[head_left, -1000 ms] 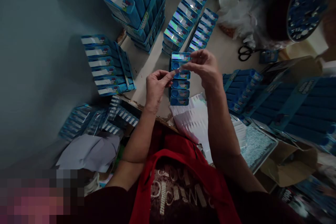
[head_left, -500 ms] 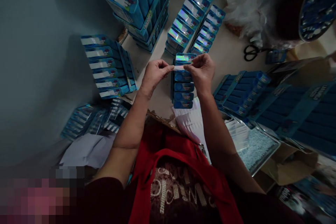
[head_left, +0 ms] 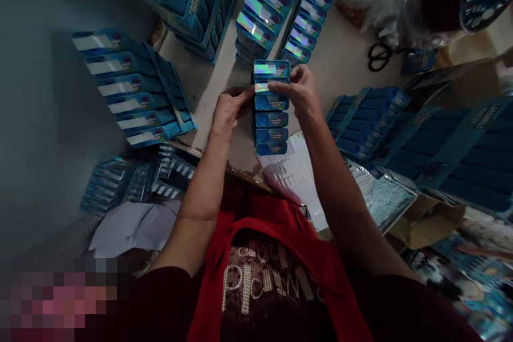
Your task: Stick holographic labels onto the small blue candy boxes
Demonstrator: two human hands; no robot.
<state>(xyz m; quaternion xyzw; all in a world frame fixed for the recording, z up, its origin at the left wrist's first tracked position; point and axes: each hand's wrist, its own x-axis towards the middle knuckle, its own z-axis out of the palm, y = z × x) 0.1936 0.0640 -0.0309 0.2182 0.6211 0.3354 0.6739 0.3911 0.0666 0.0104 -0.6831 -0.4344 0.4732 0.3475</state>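
A short row of small blue boxes (head_left: pixel 271 118) lies on the pale table (head_left: pixel 344 72) in front of me. A shiny holographic sticker (head_left: pixel 262 87) lies across the second box from the far end. My right hand (head_left: pixel 298 91) pinches the sticker's right end with thumb and fingers. At the sticker's left end, my left hand (head_left: pixel 228 109) presses its fingertips against the side of that box. The farthest box (head_left: pixel 271 68) carries a sticker on its top.
More stickered blue boxes stand in rows (head_left: pixel 260 16) behind. Open blue cartons of boxes lie at the left (head_left: pixel 128 91) and right (head_left: pixel 368 117). Black scissors (head_left: pixel 379 56) rest at the far right. A sheet of white labels (head_left: pixel 292 176) lies near my body.
Both hands have come down from holding the sticker stretched in the air to the row of boxes, and the sticker now lies on the second box.
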